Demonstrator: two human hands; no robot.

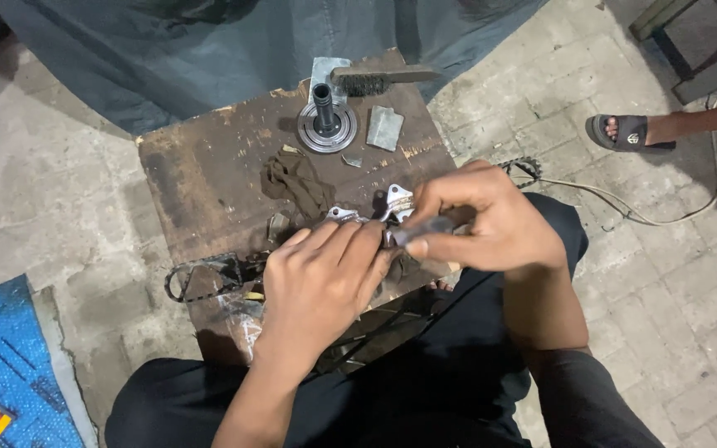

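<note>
Over a worn wooden block (pixel 209 178), the left hand (pixel 321 278) lay fingers-down across a small bright metal part (pixel 396 203), while the right hand (pixel 491 220) pinched a dark slim tool (pixel 423 230) against it. A greasy rag (pixel 296 182), a flanged metal hub (pixel 326 124) and a wire brush (pixel 379 80) sat further back.
</note>
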